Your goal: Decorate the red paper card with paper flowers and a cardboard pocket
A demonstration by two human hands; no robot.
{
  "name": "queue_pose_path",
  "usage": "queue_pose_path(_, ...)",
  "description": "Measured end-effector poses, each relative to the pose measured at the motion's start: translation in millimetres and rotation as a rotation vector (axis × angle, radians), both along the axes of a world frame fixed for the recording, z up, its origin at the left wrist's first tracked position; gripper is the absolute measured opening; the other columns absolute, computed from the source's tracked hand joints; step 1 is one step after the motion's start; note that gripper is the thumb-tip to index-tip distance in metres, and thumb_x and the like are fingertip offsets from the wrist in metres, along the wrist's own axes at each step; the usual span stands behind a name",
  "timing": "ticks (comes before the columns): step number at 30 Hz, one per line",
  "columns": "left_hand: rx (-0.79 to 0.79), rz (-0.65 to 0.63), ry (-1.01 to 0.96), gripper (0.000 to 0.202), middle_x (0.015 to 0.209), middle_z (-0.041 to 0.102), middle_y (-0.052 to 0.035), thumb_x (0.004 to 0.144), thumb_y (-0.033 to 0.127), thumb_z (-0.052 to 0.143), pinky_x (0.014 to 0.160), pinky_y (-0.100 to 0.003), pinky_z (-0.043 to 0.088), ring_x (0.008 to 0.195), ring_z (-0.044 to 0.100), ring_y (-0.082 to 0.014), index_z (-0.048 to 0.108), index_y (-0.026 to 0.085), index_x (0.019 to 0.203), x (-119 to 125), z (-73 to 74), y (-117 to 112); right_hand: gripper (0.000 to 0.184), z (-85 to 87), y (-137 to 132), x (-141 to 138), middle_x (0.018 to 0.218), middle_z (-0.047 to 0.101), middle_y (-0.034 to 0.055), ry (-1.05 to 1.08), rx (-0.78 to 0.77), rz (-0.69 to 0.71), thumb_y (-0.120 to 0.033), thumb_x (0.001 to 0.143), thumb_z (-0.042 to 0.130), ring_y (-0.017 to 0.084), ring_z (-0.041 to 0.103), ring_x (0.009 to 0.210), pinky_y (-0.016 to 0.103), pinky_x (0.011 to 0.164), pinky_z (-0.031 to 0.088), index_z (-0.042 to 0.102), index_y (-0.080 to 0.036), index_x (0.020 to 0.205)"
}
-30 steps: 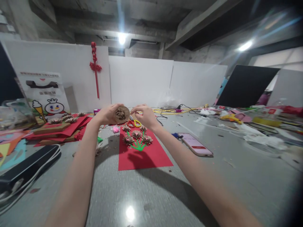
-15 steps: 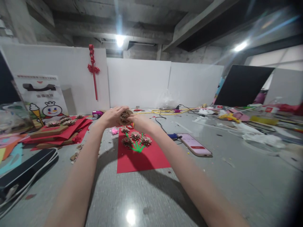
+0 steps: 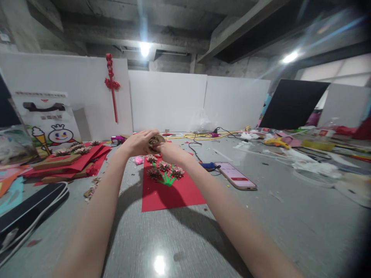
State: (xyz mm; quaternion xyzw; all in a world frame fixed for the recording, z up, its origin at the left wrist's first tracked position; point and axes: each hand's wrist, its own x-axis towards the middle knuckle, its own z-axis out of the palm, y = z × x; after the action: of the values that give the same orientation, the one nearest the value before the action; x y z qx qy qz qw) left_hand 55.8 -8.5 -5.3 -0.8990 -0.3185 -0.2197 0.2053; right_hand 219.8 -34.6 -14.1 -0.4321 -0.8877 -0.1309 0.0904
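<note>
Above the far part of a red paper sheet [image 3: 162,199], my left hand [image 3: 139,143] is wrapped around a small round brown container [image 3: 158,139], tipped toward me, with brownish bits inside. My right hand [image 3: 174,153] has its closed fingers at the container's opening; what they pinch, if anything, is hidden. On the sheet are several pinecone-like flowers [image 3: 164,166] with pale pink tips, joined to green stems [image 3: 168,180] that meet at the bottom. My forearms pass on both sides of the sheet and shade part of it.
Right of the sheet lie a phone [image 3: 237,177] and a blue-handled tool [image 3: 207,165] with a cord. At left are stacked red sheets and cardboard [image 3: 58,162], a black box [image 3: 31,204] with a white cable, and loose scraps [image 3: 92,189]. Yellow cable [image 3: 199,136] runs along the back.
The container has tilted more, so its opening and contents show better, and my right fingers have shifted at its opening. The whole view has moved slightly.
</note>
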Motion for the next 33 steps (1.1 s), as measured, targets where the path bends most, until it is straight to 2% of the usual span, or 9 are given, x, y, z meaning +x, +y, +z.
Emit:
queue_pose_path(6, -0.017, 0.004, -0.009, 0.06, 0.119, 0.051, -0.0112, 0.067, 0.038, 0.058, 0.083, -0.031, 0.041, 0.105, 0.05, -0.021, 0.034, 0.021, 0.119, -1, -2.2, 3, 0.036, 4.7, 5, 4, 0.108, 0.06, 0.0114, 0.026, 0.026, 0.007, -0.001, 0.07, 0.043, 0.018, 0.057, 0.092, 0.023, 0.073, 0.04, 0.062, -0.011, 0.1)
queue_pose_path(11, -0.028, 0.071, -0.032, 0.064, 0.116, 0.053, -0.01, 0.064, 0.039, 0.06, 0.081, -0.031, 0.041, 0.099, 0.052, -0.0208, 0.034, 0.021, 0.12, -4, -5.4, 7, 0.033, 13.9, 2, 10, 0.098, 0.065, 0.0059, 0.126, 0.003, 0.134, -0.005, 0.069, 0.049, 0.013, 0.057, 0.082, 0.02, 0.066, 0.039, 0.066, -0.016, 0.095)
queue_pose_path(16, -0.049, 0.117, -0.034, 0.063, 0.115, 0.052, -0.0101, 0.065, 0.039, 0.059, 0.078, -0.031, 0.041, 0.097, 0.053, -0.0213, 0.035, 0.022, 0.12, -5, -6.0, 6, 0.028, 16.0, 2, 7, 0.083, 0.068, 0.0045, 0.294, 0.035, 0.05, -0.008, 0.071, 0.051, 0.011, 0.057, 0.071, 0.02, 0.066, 0.039, 0.069, -0.016, 0.09)
queue_pose_path(21, -0.044, 0.1, -0.036, 0.062, 0.114, 0.053, -0.0103, 0.065, 0.041, 0.058, 0.079, -0.031, 0.041, 0.099, 0.052, -0.0212, 0.035, 0.021, 0.119, -3, -3.9, 3, 0.022, 9.2, 5, 1, 0.083, 0.068, 0.0057, 0.331, 0.155, 0.023, -0.01, 0.073, 0.051, 0.014, 0.058, 0.075, 0.021, 0.069, 0.038, 0.069, -0.015, 0.082)
queue_pose_path(24, -0.05, 0.106, -0.023, 0.061, 0.112, 0.054, -0.0108, 0.065, 0.041, 0.058, 0.078, -0.03, 0.041, 0.098, 0.053, -0.0211, 0.036, 0.019, 0.118, -1, -1.9, 0, 0.023, 7.4, 6, 1, 0.086, 0.067, 0.0048, 0.349, 0.191, 0.04, -0.011, 0.075, 0.05, 0.014, 0.058, 0.076, 0.022, 0.067, 0.038, 0.066, -0.016, 0.09)
queue_pose_path(26, -0.056, 0.112, -0.008, 0.06, 0.113, 0.054, -0.0109, 0.064, 0.038, 0.058, 0.078, -0.03, 0.041, 0.098, 0.053, -0.0211, 0.037, 0.019, 0.117, 1, -0.4, -2, 0.024, 6.7, 7, 2, 0.092, 0.066, 0.0049, 0.347, 0.217, 0.072, -0.011, 0.077, 0.049, 0.013, 0.058, 0.079, 0.021, 0.069, 0.038, 0.064, -0.017, 0.095)
queue_pose_path(29, -0.056, 0.116, 0.018, 0.059, 0.115, 0.054, -0.0106, 0.063, 0.036, 0.059, 0.077, -0.03, 0.042, 0.1, 0.053, -0.0217, 0.038, 0.02, 0.116, 5, 0.7, -5, 0.023, 5.5, 7, 2, 0.096, 0.065, 0.0063, 0.281, 0.233, 0.105, -0.012, 0.08, 0.045, 0.014, 0.058, 0.084, 0.022, 0.072, 0.039, 0.065, -0.017, 0.092)
queue_pose_path(33, -0.05, 0.111, 0.006, 0.057, 0.116, 0.054, -0.0101, 0.066, 0.041, 0.056, 0.075, -0.03, 0.042, 0.099, 0.054, -0.0213, 0.038, 0.02, 0.115, 8, -0.3, -7, 0.024, 5.6, 1, 0, 0.089, 0.067, 0.0108, 0.075, 0.228, 0.017, -0.014, 0.082, 0.042, 0.018, 0.061, 0.08, 0.025, 0.068, 0.041, 0.066, -0.014, 0.088)
